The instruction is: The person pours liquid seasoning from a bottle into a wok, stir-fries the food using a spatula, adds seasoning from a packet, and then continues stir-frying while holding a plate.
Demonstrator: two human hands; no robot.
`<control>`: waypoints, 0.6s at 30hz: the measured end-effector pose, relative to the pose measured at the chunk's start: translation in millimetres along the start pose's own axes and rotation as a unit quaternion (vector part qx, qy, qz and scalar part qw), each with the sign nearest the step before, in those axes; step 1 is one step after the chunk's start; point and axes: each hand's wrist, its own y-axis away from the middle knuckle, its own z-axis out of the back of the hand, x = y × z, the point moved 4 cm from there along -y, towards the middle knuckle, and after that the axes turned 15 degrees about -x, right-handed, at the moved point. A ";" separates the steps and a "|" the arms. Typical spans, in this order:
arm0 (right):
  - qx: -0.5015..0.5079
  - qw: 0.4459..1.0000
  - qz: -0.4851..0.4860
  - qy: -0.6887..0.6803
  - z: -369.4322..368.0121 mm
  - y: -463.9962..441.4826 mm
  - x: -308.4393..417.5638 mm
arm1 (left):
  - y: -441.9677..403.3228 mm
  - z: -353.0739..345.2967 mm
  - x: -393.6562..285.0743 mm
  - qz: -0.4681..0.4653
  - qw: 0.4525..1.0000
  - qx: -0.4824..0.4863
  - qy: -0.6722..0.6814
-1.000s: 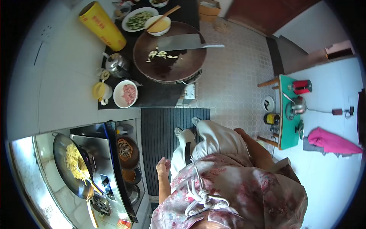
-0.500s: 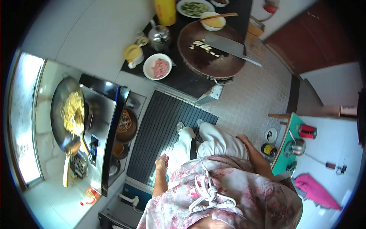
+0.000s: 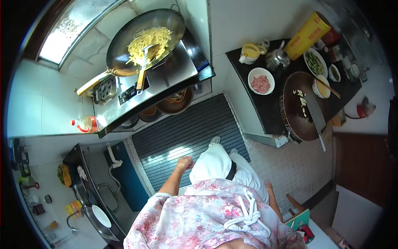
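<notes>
My left hand [image 3: 185, 162] hangs beside my white trousers [image 3: 213, 164], over the dark ridged mat. Its fingers look loosely curled, and I see nothing in them. Little of my right hand [image 3: 268, 185] shows at the other side of the trousers; its fingers are hidden. Both hands are away from the stove and the counter. On the stove, a wok [image 3: 118, 47] holds yellow shreds [image 3: 155, 39], with a wooden-handled spatula [image 3: 141, 76] resting in it.
The black counter [image 3: 263, 118] at the right bears a bowl of raw meat [image 3: 261, 82], a cleaver [image 3: 314, 112] and chopped pale pieces on a round board [image 3: 296, 118]. A sink [image 3: 85, 195] is at lower left. A ridged mat [image 3: 170, 137] covers the floor ahead.
My view has turned left: the stove and wok now lie ahead, the counter has shifted right, and the sink has come into view. Both hands still hang beside my body.
</notes>
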 end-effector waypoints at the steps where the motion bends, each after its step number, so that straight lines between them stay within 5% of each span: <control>1: 0.003 1.000 -0.004 0.004 2.1 2.8 8.0 | 0.8 0.5 1.4 0.006 1.000 -0.004 0.001; 7: -0.011 0.997 -0.076 -0.012 11.8 23.6 55.1 | -4.3 -2.6 15.0 -0.002 1.000 -0.009 0.001; 18: 0.018 0.997 -0.038 0.060 13.8 34.4 73.8 | 0.3 -8.5 5.1 0.008 1.000 0.005 -0.001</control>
